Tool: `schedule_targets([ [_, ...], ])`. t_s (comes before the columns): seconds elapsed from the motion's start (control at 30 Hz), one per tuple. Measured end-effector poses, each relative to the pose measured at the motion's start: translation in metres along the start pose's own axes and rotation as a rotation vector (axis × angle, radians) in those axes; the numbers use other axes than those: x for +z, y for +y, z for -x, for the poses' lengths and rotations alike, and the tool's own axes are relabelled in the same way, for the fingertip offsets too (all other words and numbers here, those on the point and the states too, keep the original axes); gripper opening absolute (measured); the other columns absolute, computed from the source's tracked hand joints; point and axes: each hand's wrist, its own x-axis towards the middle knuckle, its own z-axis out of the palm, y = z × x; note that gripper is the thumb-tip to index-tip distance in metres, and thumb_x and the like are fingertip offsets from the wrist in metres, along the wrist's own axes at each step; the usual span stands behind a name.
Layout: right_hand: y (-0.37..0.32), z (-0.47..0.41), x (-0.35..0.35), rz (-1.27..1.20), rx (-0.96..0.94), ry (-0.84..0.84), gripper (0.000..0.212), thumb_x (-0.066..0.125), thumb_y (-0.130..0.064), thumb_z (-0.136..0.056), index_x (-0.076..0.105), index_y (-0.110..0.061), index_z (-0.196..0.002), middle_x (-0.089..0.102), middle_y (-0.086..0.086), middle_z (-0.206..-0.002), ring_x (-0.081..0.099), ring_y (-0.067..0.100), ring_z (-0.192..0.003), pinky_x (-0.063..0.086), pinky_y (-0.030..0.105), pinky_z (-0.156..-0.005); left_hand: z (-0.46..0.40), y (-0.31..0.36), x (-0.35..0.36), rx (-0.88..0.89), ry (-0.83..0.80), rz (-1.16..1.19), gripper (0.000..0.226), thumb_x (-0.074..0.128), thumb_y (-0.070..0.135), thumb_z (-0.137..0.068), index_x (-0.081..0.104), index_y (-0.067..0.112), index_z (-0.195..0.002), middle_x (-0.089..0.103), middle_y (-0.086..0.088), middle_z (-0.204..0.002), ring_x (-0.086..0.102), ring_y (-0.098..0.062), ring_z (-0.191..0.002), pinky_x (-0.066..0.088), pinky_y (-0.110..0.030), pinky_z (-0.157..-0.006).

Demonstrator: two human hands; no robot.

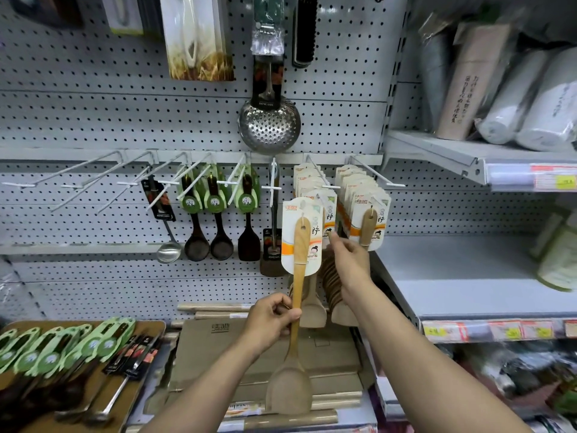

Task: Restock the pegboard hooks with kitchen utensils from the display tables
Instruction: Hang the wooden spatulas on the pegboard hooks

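Note:
My left hand (pixel 272 318) grips the handle of a wooden spatula (pixel 295 323) with a white and orange card on its upper end, held upright in front of the pegboard (pixel 93 120). The card sits just below a white hook (pixel 321 178) that carries several identical carded spatulas (pixel 315 189). My right hand (pixel 349 260) reaches up to those hanging spatulas, its fingertips pinching the lower edge of the front card. A second hook to the right bears another row of the same spatulas (pixel 365 210).
Several bare hooks (pixel 71 176) stick out at the left. Dark spoons with green cards (pixel 215 214), a ladle and a steel skimmer (pixel 269 123) hang on the board. A tray (pixel 150 326) at lower left holds green-carded utensils. Shelves (pixel 468 276) stand right.

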Motion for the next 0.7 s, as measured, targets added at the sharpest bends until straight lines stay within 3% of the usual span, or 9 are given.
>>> schedule_targets([
  [0.1,-0.022,0.012,0.002,-0.021,-0.099,-0.098,0.036,0.065,-0.051,-0.091,0.073,-0.018,-0.101,0.073,-0.006,-0.098,0.064,0.008,-0.093,0.046,0.024,-0.075,-0.003,0.004,0.010,0.003,-0.020,0.008,0.016,0.069,0.010,-0.088,0.058,0.015,-0.077,0.060,0.004,-0.065,0.064,-0.009,-0.063,0.052,-0.023,-0.059],
  [0.23,-0.032,0.015,0.001,-0.026,-0.115,-0.166,0.026,0.072,-0.037,-0.089,0.072,-0.014,-0.100,0.073,-0.005,-0.095,0.065,0.005,-0.085,0.044,0.017,-0.067,-0.006,0.011,0.020,0.022,-0.040,0.011,0.015,0.068,0.010,-0.089,0.059,0.014,-0.078,0.059,0.001,-0.067,0.065,-0.006,-0.062,0.052,-0.020,-0.056],
  [0.37,-0.032,0.009,0.000,-0.021,-0.089,-0.145,0.016,0.075,-0.028,-0.088,0.073,-0.015,-0.095,0.075,-0.001,-0.094,0.068,0.011,-0.086,0.052,0.022,-0.075,-0.010,0.012,0.024,0.027,-0.044,0.007,0.017,0.068,0.009,-0.088,0.058,0.014,-0.076,0.059,0.001,-0.066,0.065,-0.008,-0.062,0.053,-0.022,-0.057],
  [0.53,-0.032,0.000,0.002,-0.036,-0.081,-0.148,0.012,0.076,-0.026,-0.087,0.073,-0.016,-0.092,0.076,0.002,-0.096,0.070,0.018,-0.094,0.056,0.037,-0.094,-0.020,0.008,0.024,0.018,-0.041,-0.012,0.018,0.070,0.014,-0.087,0.060,0.019,-0.073,0.063,0.005,-0.064,0.068,-0.015,-0.069,0.060,-0.038,-0.069],
  [0.7,-0.022,-0.005,0.000,-0.105,-0.099,-0.147,0.011,0.079,-0.027,-0.084,0.073,-0.017,-0.085,0.078,0.006,-0.094,0.072,0.026,-0.096,0.054,0.047,-0.097,-0.027,0.007,0.026,0.025,-0.037,-0.007,0.021,0.071,0.012,-0.086,0.058,0.020,-0.072,0.060,0.015,-0.054,0.066,-0.016,-0.072,0.059,-0.041,-0.072],
])
